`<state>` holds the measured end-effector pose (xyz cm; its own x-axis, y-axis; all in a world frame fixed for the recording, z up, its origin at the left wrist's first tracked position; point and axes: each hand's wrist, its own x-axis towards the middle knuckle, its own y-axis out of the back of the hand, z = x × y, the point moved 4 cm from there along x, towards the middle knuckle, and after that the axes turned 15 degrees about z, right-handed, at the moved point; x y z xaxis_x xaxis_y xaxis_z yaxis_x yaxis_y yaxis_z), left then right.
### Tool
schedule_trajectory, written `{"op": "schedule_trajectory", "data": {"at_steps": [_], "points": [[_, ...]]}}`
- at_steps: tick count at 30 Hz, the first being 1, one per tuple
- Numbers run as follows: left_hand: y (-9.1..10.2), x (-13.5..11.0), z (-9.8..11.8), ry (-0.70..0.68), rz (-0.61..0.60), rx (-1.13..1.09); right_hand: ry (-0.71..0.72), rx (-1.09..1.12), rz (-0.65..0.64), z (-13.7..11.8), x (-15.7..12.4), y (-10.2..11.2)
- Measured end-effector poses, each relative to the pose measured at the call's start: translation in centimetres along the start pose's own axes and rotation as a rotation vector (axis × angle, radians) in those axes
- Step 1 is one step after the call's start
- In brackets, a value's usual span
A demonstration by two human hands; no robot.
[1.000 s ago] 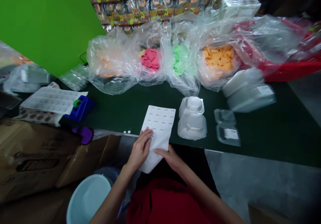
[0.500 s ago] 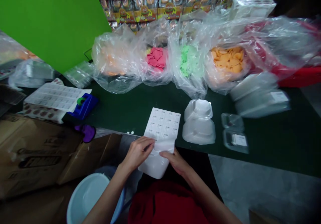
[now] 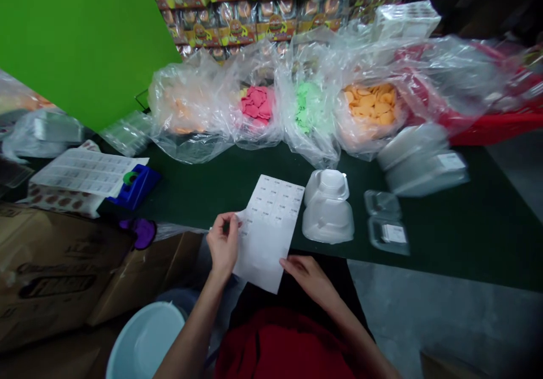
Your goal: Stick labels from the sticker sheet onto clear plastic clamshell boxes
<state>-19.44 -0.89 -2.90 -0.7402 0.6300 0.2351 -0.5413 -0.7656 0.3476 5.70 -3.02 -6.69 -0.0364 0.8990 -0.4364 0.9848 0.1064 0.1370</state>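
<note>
A white label sheet (image 3: 271, 226) with rows of small printed stickers lies partly over the near edge of the dark green table, its lower part blank. My left hand (image 3: 224, 240) pinches the sheet's left edge, which curls up there. My right hand (image 3: 307, 274) has thumb and fingers closed on the lower right edge of the sheet. Just right of the sheet stand stacked clear plastic clamshell boxes (image 3: 327, 220), lids open. Further right an open clamshell (image 3: 387, 220) carries a white label.
Plastic bags hold pink pieces (image 3: 257, 104), green pieces (image 3: 303, 107) and orange pieces (image 3: 373, 104) along the back. More clamshells (image 3: 424, 164) are stacked at right. A blue tape dispenser (image 3: 138, 186) and other printed sheets (image 3: 87, 169) lie left. Cardboard boxes (image 3: 55, 271) and a pale blue basin (image 3: 146, 339) stand below.
The sheet's lower part, bent up before, now lies flatter. My left hand has moved up to the sheet's left edge. The view has shifted slightly.
</note>
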Motion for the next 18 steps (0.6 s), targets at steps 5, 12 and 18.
{"op": "schedule_trajectory", "data": {"at_steps": [5, 12, 18], "points": [[0.3, -6.0, 6.4, -0.677, -0.171, -0.122, 0.037, 0.120, 0.056, -3.9, -3.0, 2.8], [-0.2, -9.9, 9.5, -0.773, -0.484, -0.264, 0.000, 0.435, 0.138, -5.8, -2.6, 2.9], [-1.6, -6.7, 11.9, -0.321, -0.642, -0.159, 0.122, 0.331, 0.068, -7.4, -3.1, 5.3]]}}
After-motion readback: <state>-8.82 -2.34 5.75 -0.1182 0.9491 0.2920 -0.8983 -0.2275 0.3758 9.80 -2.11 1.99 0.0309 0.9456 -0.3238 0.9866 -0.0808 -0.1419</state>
